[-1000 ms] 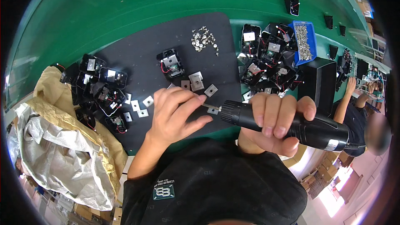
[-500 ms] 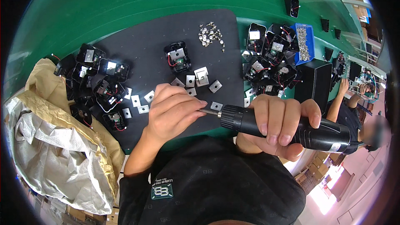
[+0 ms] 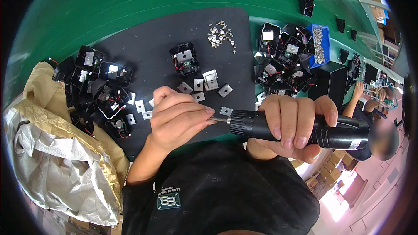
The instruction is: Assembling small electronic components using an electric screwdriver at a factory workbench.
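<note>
My right hand [image 3: 289,124] is wrapped around a black electric screwdriver [image 3: 243,123], held level with its bit pointing left. The fingertips of my left hand [image 3: 178,115] are pinched on the end of the metal bit [image 3: 222,119]. Whether a screw sits at the tip is hidden by those fingers. Beyond my hands, a black plastic housing [image 3: 193,67] with a metal plate, a green board and red wires lies on the dark mat [image 3: 148,48]. Several square metal plates [image 3: 185,87] with centre holes are scattered nearer to me. A loose heap of screws [image 3: 220,35] lies at the mat's far right.
Piles of similar black housings stand on the left [image 3: 114,73] and right [image 3: 292,48]. A blue bin [image 3: 326,60] of small metal parts is at the right. A crumpled sack [image 3: 56,161] bulges at the left edge. A co-worker's arm [image 3: 355,98] shows at far right.
My left hand has shifted slightly left and down, still at the bit. The screwdriver stays almost in place. At far right the co-worker has moved a little lower in the picture.
</note>
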`<state>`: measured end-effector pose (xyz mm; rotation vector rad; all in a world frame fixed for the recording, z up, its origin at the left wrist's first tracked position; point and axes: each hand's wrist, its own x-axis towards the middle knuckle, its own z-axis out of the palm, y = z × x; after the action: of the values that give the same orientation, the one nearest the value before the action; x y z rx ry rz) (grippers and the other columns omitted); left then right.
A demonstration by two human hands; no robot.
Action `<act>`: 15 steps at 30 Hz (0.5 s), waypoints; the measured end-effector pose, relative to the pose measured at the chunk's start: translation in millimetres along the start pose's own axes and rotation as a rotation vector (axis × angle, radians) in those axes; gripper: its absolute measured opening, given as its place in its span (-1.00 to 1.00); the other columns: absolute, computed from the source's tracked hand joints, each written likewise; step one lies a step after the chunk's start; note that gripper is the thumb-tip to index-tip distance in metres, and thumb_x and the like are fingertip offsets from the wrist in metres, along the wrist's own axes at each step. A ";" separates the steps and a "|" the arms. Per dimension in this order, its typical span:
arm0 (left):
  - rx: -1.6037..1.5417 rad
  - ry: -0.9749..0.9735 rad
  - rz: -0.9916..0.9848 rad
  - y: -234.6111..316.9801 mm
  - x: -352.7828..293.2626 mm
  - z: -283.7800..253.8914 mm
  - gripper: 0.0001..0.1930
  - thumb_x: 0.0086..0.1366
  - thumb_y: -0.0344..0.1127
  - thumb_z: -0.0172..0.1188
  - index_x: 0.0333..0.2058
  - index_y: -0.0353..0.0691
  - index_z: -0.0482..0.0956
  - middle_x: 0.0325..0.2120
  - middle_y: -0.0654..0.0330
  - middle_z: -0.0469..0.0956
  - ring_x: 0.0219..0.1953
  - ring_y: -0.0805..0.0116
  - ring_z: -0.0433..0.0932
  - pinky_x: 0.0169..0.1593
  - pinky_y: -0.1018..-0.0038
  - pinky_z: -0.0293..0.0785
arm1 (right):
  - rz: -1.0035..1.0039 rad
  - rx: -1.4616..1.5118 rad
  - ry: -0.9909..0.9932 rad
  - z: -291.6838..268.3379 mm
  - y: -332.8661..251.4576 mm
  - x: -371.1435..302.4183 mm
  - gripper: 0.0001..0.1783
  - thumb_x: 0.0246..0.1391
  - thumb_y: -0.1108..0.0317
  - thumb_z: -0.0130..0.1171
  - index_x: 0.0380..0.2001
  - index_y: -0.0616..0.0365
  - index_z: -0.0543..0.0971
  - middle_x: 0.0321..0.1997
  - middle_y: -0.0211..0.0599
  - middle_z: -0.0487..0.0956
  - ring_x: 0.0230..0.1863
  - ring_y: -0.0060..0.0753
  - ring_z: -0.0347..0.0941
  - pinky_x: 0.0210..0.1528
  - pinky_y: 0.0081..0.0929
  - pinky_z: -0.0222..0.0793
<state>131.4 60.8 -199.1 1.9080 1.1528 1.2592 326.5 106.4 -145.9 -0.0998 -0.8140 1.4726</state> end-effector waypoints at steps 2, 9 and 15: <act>0.091 0.029 -0.003 3.7 3.0 -1.0 -0.77 -0.14 -0.26 0.43 -0.44 -0.14 0.68 -0.46 0.34 0.63 -0.34 0.37 0.53 -0.24 0.43 0.20 | 0.015 0.009 0.002 -1.9 -0.2 1.9 -0.52 0.06 0.29 0.30 0.00 -0.16 0.31 -0.43 -0.52 0.49 -0.45 -0.56 0.43 -0.37 -0.53 0.32; 0.255 -0.047 -0.062 -16.7 15.6 -15.8 0.07 -0.44 -0.22 0.57 0.19 -0.19 0.27 0.27 -0.14 0.15 0.16 -0.09 0.31 0.13 0.14 0.19 | -0.013 -0.073 0.071 -2.4 6.4 5.2 -0.41 0.04 0.35 0.27 0.14 -0.15 0.30 -0.43 -0.56 0.44 -0.46 -0.61 0.38 -0.33 -0.58 0.28; 0.366 -0.171 -0.319 -31.0 26.2 -16.1 0.01 -0.33 -0.40 0.52 0.21 -0.19 0.22 0.23 0.01 0.24 0.20 -0.02 0.28 0.17 0.17 0.16 | -0.067 -0.183 0.072 -5.8 15.7 13.7 -0.44 0.00 0.36 0.28 0.09 -0.14 0.35 -0.45 -0.61 0.39 -0.49 -0.68 0.32 -0.32 -0.63 0.23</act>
<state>110.6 98.4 -207.0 1.9355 1.6020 0.7373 315.0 123.5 -152.6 -0.2592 -0.8840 1.3221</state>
